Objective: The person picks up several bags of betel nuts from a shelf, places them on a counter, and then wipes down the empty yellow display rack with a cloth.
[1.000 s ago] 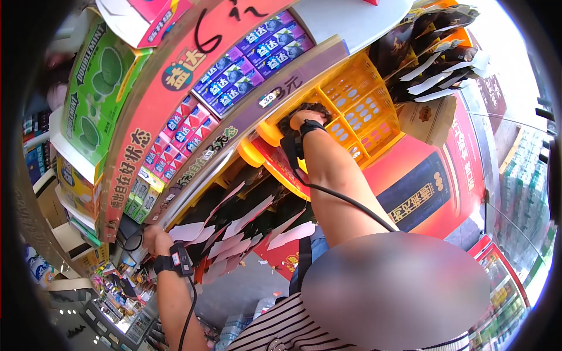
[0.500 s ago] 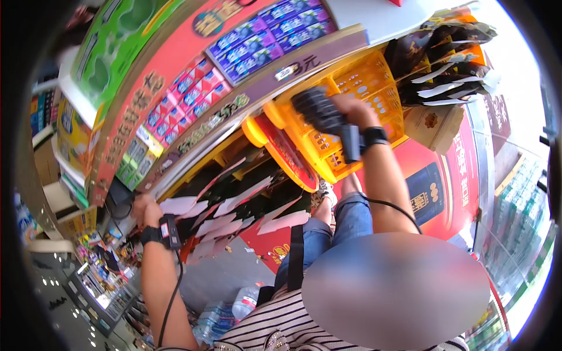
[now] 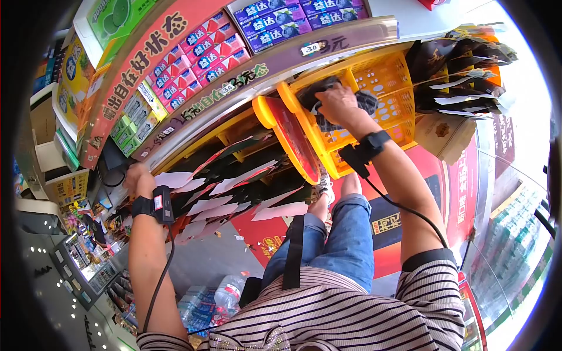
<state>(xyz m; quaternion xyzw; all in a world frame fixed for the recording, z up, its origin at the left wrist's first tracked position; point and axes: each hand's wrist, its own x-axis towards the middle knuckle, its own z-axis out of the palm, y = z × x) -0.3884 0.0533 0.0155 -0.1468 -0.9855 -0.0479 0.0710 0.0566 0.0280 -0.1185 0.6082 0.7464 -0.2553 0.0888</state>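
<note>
My right hand [image 3: 341, 106] reaches into a yellow plastic basket [image 3: 383, 75] with round holes, fixed to the front of the display shelf. Its fingers are closed on a dark, black bundle [image 3: 367, 103], whose exact kind I cannot make out. More black material shows under the palm, inside the basket. At the left end of the shelf, my left hand [image 3: 139, 180] is by the edge, close to a black cylindrical thing [image 3: 112, 174]. Its fingers are mostly turned away from view. Both wrists wear black straps with cables.
Pink gum boxes [image 3: 208, 50] and blue gum boxes [image 3: 275, 26] line the shelf above. Hanging black packets with white tags [image 3: 222, 187] fill the rack below; more packets [image 3: 462, 64] hang at right. Bottled water [image 3: 228, 291] stands on the floor at lower left.
My right hand has lowered the black bundle into the yellow basket; before, it was blurred above it. My left hand has stayed at the shelf's left end. The view has shifted slightly.
</note>
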